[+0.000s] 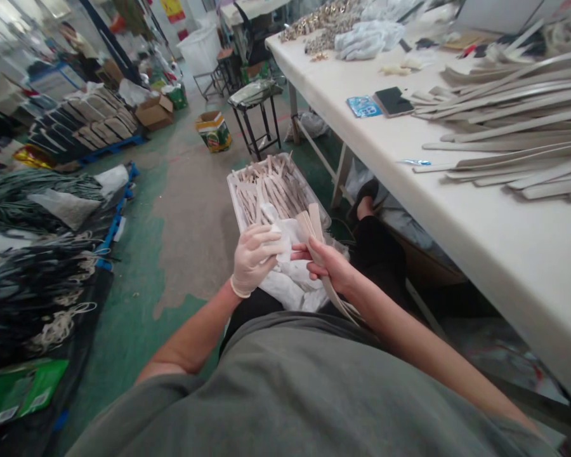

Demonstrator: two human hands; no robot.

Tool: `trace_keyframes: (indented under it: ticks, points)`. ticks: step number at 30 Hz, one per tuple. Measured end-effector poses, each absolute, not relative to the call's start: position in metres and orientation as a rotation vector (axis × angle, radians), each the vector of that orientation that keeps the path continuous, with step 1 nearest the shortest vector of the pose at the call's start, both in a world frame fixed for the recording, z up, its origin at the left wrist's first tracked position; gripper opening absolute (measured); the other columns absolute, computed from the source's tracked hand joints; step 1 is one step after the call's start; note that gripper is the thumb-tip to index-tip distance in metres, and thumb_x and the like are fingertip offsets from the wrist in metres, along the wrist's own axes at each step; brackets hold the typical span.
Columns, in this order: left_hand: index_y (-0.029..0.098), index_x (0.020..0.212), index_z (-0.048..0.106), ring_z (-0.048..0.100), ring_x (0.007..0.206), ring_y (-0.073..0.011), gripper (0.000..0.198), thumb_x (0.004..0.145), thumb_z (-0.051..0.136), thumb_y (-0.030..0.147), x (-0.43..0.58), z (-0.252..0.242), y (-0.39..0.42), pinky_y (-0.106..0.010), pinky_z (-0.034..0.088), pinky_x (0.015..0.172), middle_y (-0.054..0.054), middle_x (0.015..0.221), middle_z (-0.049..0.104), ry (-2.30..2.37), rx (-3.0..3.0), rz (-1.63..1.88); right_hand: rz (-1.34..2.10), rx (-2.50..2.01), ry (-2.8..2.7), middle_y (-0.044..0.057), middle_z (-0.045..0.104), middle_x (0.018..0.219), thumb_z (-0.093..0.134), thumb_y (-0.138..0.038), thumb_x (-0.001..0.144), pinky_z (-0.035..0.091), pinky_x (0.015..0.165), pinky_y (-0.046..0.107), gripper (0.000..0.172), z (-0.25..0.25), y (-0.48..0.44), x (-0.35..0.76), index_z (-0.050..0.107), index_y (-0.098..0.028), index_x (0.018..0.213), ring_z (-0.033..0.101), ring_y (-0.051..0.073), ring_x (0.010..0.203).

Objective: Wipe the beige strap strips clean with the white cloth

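Observation:
My left hand (253, 256), in a pale glove, is closed on a white cloth (290, 279) that lies across my lap. My right hand (324, 264) is bare and grips a small bundle of beige straps (314, 223), whose long ends trail down past my wrist. The cloth touches the straps near their upper ends. Just beyond both hands sits a clear tray (238, 209) filled with several more beige straps.
A white table (409, 184) on the right carries stacked beige straps (518, 120), a phone (393, 101), a blue card (363, 106) and a pile of metal fittings (323, 22). A black stool (254, 108), boxes and heaps of goods stand across the green floor at left.

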State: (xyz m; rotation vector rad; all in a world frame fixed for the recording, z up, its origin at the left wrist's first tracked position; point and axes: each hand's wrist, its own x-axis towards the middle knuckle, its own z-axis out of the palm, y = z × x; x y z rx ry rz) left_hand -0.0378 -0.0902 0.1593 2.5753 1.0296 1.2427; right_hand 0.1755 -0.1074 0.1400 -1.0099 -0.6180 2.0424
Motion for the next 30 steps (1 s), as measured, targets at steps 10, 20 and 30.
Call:
trace_keyframes:
  ticks: [10,20,30]
  points:
    - [0.036,0.098,0.075,0.058,0.126,-0.0191,0.017,0.095,0.061,0.027,-0.054,0.109,-0.144,-0.044,0.039,0.115,0.001,0.112,0.073,1.018,2.616,1.101,1.749,-1.401,-0.898,-0.004,0.06,0.067,0.081,-0.022,0.064,0.039,0.042,0.017,0.031,0.116,-0.098,0.138,0.065,-0.017,0.091,0.05,0.009,0.056]
    - [0.016,0.093,0.069,0.066,0.09,-0.022,0.043,0.072,0.08,0.052,-0.033,0.094,-0.137,-0.035,0.05,0.087,-0.006,0.094,0.072,1.165,1.207,0.68,1.246,-1.507,-1.498,0.0,0.069,0.075,0.073,-0.021,0.072,0.046,0.049,0.021,0.025,0.094,-0.087,0.146,0.072,-0.017,0.096,0.059,0.012,0.059]
    - [0.011,0.074,0.072,0.062,0.071,-0.0149,0.037,0.061,0.09,0.04,-0.009,0.082,-0.138,-0.027,0.047,0.077,-0.005,0.074,0.07,1.05,0.735,0.549,1.096,-1.595,-1.612,0.001,0.073,0.079,0.074,-0.021,0.074,0.052,0.063,0.026,0.022,0.096,-0.084,0.155,0.074,-0.019,0.096,0.065,0.016,0.07]
